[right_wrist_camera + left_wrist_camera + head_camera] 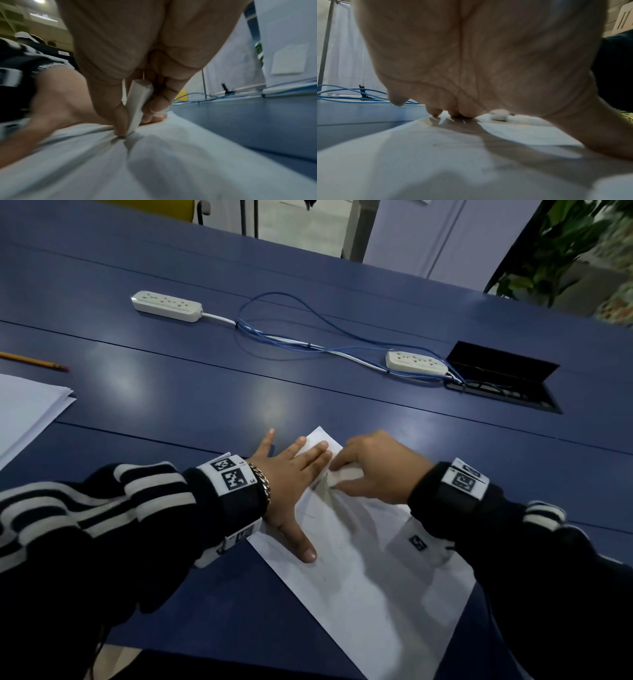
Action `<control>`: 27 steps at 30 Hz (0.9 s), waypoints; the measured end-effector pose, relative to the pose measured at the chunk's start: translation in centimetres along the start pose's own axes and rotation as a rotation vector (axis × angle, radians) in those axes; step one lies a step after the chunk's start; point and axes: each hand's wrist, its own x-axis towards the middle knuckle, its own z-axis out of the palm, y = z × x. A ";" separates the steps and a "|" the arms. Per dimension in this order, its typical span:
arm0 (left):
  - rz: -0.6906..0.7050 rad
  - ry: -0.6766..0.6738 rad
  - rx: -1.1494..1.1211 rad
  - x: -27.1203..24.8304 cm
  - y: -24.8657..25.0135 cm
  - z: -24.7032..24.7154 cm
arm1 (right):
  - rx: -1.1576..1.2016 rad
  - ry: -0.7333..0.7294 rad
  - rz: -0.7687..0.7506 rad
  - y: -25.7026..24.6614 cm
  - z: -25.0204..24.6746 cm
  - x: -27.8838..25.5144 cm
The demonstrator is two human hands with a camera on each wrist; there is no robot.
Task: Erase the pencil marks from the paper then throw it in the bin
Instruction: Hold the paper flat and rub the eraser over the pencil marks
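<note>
On the blue counter (205, 392), the paper (359, 570) is being pinned flat by the left hand (291, 474), fingers spread, while an eraser (139, 105) is being pinched and rubbed by the right hand (376, 467); erasing is under way, and binning probably waits until the marks are cleared.

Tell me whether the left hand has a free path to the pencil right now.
Probably yes: bare blue table lies between the left hand and the pencil, but that hand is pressing the paper flat.
</note>
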 end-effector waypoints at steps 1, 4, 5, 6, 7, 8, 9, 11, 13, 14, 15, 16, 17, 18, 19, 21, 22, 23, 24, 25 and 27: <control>0.003 0.000 -0.001 0.0 0.0 0.0 | -0.012 0.018 -0.012 0.1 0.2 0.1; -0.003 -0.011 0.009 0.1 -0.1 0.1 | 0.011 -0.136 -0.118 -1.2 0.8 -2.0; -0.006 -0.013 0.012 0.0 0.0 0.1 | 0.023 -0.200 -0.134 -1.4 0.8 -2.5; -0.009 -0.014 0.014 0.0 0.0 0.0 | 0.024 -0.228 -0.127 -1.3 0.5 -2.5; -0.009 -0.015 0.016 0.0 0.1 0.0 | 0.021 -0.214 -0.106 -1.1 0.3 -2.0; -0.007 -0.015 0.018 0.0 0.1 -0.1 | 0.013 -0.166 -0.077 -0.8 0.1 -1.4; -0.005 -0.015 0.018 0.0 0.1 0.0 | 0.007 -0.099 -0.057 -0.5 0.1 -0.9; -0.002 -0.015 0.023 0.0 0.0 0.1 | 0.006 -0.020 -0.027 -0.1 0.5 -0.5; 0.000 -0.016 0.020 0.1 0.0 0.1 | 0.000 -0.065 -0.064 -0.6 0.8 -1.9; 0.000 -0.017 0.020 0.0 0.0 0.1 | -0.004 -0.125 -0.083 -0.9 0.9 -2.9; -0.001 -0.018 0.022 0.0 0.0 0.0 | -0.011 -0.181 -0.096 -1.0 1.0 -4.0; -0.002 -0.019 0.025 -0.1 0.1 -0.1 | -0.022 -0.217 -0.098 -1.0 0.8 -4.9; -0.001 -0.018 0.030 -0.1 0.2 -0.2 | -0.020 -0.229 -0.085 -0.9 0.7 -5.7; 0.001 -0.012 0.038 -0.1 0.2 -0.2 | 0.001 -0.209 -0.058 -0.8 0.6 -6.5; 0.003 -0.005 0.045 -0.1 0.2 -0.3 | 0.035 -0.167 -0.023 -0.6 0.5 -7.3; 0.009 -0.005 0.061 -0.2 0.3 -0.4 | 0.112 -0.047 0.041 -0.6 0.2 -9.0; 0.018 -0.006 0.065 -0.2 0.4 -0.4 | 0.143 0.011 0.066 -0.9 0.1 -10.0; 0.030 -0.001 0.055 -0.2 0.4 -0.6 | 0.169 0.053 0.087 -1.4 0.1 -11.0; 0.046 0.014 0.030 -0.1 0.5 -0.9 | 0.190 0.070 0.106 -2.0 0.2 -11.9; 0.068 0.046 0.004 0.0 0.5 -1.4 | 0.205 0.073 0.114 -2.6 0.5 -12.5; 0.144 0.134 -0.006 0.8 0.3 -2.2 | 0.213 0.041 0.100 -3.9 1.7 -13.2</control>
